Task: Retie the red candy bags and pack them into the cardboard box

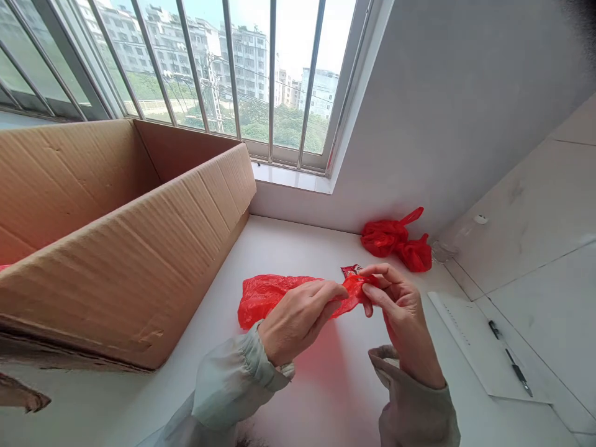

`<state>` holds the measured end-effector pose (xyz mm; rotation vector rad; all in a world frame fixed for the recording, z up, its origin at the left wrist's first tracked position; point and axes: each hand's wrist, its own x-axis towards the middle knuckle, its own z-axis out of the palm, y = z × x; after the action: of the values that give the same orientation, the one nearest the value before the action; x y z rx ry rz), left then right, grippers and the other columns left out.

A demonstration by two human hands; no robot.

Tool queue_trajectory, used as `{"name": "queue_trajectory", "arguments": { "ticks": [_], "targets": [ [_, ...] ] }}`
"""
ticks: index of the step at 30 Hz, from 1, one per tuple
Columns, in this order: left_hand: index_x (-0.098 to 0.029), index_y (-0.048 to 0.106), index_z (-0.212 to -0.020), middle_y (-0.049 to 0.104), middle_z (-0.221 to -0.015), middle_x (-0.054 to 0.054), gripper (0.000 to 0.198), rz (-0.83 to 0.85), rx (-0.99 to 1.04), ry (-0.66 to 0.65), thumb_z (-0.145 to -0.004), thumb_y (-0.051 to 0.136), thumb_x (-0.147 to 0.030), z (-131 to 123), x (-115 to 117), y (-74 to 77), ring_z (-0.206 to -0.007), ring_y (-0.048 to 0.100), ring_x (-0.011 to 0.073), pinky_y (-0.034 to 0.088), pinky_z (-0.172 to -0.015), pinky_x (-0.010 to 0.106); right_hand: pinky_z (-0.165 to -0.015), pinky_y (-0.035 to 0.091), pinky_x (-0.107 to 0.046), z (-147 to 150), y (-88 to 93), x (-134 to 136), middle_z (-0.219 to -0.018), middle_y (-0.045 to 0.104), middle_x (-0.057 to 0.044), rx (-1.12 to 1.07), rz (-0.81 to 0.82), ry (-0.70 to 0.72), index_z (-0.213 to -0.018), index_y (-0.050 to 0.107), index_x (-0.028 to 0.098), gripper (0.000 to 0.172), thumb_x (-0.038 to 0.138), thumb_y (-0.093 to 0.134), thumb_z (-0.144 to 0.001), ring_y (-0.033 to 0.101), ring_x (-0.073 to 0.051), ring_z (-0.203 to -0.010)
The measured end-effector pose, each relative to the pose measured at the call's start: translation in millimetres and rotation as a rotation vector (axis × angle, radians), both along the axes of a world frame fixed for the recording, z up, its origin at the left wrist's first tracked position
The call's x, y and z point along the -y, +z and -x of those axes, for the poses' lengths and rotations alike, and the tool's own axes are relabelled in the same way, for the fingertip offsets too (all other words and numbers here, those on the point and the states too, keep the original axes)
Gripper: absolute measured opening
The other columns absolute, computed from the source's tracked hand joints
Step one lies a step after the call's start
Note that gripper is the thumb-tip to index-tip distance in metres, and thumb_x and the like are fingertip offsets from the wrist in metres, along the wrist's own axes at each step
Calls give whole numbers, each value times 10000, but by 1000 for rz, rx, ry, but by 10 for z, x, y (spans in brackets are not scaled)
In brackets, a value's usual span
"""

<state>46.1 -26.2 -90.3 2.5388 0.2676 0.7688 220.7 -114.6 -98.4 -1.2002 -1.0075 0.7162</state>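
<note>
A thin red plastic bag stretches sideways over the white table, with its gathered end between my two hands. My left hand is closed around the bag's narrow part, its back toward me and its fingertips partly hidden. At the twisted end, my right hand pinches the red plastic between thumb and fingers. Just behind my right fingers lies a small dark red packet, partly covered by the hand and the bag.
A big open cardboard box takes up the left side. Tied red bags and a crumpled clear plastic piece sit against the back wall. To the right, a pen rests on white paper. A barred window is behind.
</note>
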Motion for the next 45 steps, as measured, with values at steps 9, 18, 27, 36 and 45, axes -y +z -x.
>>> {"name": "queue_trajectory", "arguments": {
  "ticks": [9,18,27,36,45],
  "targets": [
    [-153,656,-805,686,-850,134,220,-115,-653,312,-859,456,-79,112,-414,-403,-849,629,315,476,-812,476,-570,381,-187,-198,99,103,-645,525,45,102,46,-35,-814,727,257,135,222,607,-864,450,-86,-607],
    [-167,653,-1062,656,-1165,149,375,-210,-674,369,-693,718,-157,425,-570,-185,-1168,568,361,117,-1056,833,-591,443,-257,-408,11,179,-813,751,-3,538,245,-415,-773,796,265,240,244,559,-805,627,-156,-685],
    [-173,647,-1061,636,-1256,168,385,-226,-546,335,-690,741,-125,462,-408,-46,-1151,609,340,49,-1099,799,-433,383,-265,-135,120,180,-613,583,5,754,244,-880,-1017,797,271,250,293,612,-849,411,-120,-471],
    [-159,662,-1123,573,-1338,240,540,-138,-709,334,-602,803,-162,283,-454,-36,-1300,494,419,67,-1100,794,-395,316,-282,-158,-115,178,-866,593,-55,1208,409,-609,-1295,619,253,545,376,736,-777,495,-161,-525],
    [-141,670,-1091,519,-1416,268,485,-161,-702,303,-635,784,-259,331,-516,-135,-1392,395,434,131,-1103,794,-849,502,-320,608,80,-219,-1002,653,-66,1214,-180,-171,-966,661,201,224,20,542,-909,608,-192,-910]
  ]
}}
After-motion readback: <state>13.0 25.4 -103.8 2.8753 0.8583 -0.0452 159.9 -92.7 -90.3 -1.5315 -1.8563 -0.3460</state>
